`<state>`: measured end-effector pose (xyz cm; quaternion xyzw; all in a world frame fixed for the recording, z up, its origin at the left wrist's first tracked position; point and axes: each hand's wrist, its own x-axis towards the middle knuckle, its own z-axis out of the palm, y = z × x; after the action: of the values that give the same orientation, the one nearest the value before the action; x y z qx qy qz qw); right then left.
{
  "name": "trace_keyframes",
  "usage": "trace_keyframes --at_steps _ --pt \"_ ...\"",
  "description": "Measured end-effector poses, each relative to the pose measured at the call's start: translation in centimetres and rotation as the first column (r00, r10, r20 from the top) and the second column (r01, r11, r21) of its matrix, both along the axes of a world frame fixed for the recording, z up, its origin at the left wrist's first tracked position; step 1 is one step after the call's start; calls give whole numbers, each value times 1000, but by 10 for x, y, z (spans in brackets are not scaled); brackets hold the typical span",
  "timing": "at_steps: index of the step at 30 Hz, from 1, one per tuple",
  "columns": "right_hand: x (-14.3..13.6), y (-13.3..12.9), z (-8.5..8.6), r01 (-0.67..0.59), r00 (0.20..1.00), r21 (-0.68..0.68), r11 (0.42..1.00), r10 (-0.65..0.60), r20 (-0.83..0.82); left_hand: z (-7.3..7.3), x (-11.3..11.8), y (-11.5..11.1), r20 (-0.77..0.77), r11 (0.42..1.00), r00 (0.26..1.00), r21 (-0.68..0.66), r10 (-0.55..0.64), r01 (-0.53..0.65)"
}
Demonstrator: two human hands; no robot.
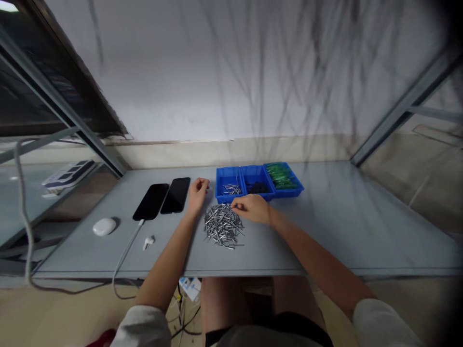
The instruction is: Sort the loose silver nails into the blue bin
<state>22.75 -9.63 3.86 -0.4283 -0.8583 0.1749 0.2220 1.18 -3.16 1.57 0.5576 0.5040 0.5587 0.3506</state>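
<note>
A heap of thin silver metal pins (223, 225), like nails or blind rivets, lies on the grey table in front of me. My right hand (252, 208) is at the heap's upper right edge, thumb and fingers pinched together; whatever they hold is hidden. Beyond the heap, to its left, my left hand (198, 191) has its fingers curled closed, and I cannot make out anything in them. Three joined blue bins stand behind the heap: the left bin (219, 185) has some silver pins, the middle bin (253, 171) small dark parts, the right bin (298, 187) green strips or packets.
Two black phones (151, 201) lie left of my left arm, one with a white cable (126, 248). Nearer are a white earbud (148, 241) and a white oval case (104, 226). A power strip (68, 174) is at far left. Metal frame posts (394, 113) flank the table.
</note>
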Motion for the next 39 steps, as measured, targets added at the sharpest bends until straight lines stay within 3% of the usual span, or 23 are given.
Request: trace_keyframes --at_steps 6,11,18,24,28,34,39 --pt "0 0 3 18 995 -43 999 -22 -98 0 0 0 0 1000 1000 -3 4 -4" --pt "1 0 5 4 957 -153 988 -48 -285 -1 -1 0 -3 1000 1000 3 6 -6" --pt "2 11 6 -146 768 -439 887 -178 -615 -2 -1 1 29 1000 1000 -2 4 -4" --pt "8 19 9 -185 606 -467 865 -274 -747 -3 -1 2 34 1000 999 3 1 -1" --pt "10 18 12 -151 548 -465 873 -317 -774 0 0 0 38 1000 999 -5 2 -2" --pt "11 21 13 -96 535 -472 876 -354 -767 2 0 -2 104 1000 995 -22 10 -8" --pt "11 20 8 33 607 -408 912 -343 -717 1 -2 0 188 998 982 -67 20 -7"
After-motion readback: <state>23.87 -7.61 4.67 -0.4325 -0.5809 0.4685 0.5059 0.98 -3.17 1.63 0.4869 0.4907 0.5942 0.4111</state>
